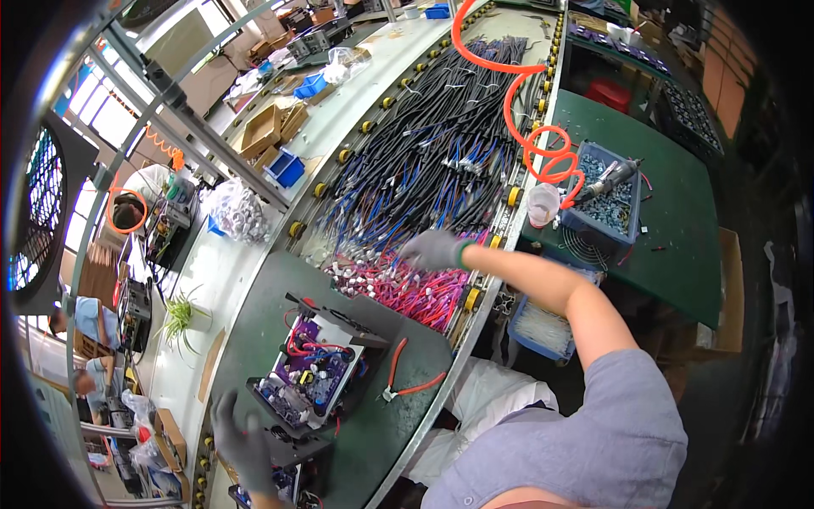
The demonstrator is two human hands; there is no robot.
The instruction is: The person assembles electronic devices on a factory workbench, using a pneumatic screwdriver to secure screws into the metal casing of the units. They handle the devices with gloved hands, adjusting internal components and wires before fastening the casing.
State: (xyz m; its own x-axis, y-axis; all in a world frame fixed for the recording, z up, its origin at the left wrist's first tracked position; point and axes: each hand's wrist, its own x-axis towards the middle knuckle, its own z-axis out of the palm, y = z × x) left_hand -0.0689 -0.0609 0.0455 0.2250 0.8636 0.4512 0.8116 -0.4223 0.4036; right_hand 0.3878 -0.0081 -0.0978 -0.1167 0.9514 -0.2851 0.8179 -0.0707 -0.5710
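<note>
My left hand [243,443], in a grey glove, has its fingers spread beside an open electronic unit [310,371] and holds nothing. The unit has a dark metal casing, a purple circuit board and red wires, and lies on a green work board [263,297]. My right hand [434,250], also gloved in grey, is stretched out over a heap of pink and red wires [403,293] with white connectors. Its fingers are drawn together at the wires; what they hold, if anything, is hidden. Red-handled cutters [395,388] lie on the board, right of the unit.
Long black cable bundles [441,127] fill the roller line ahead. To the right, a green table [670,254] bears a blue bin [604,216] of small parts with a power screwdriver [612,180], and a coiled orange hose [521,110] hangs nearby. A second unit [284,483] lies near my left wrist.
</note>
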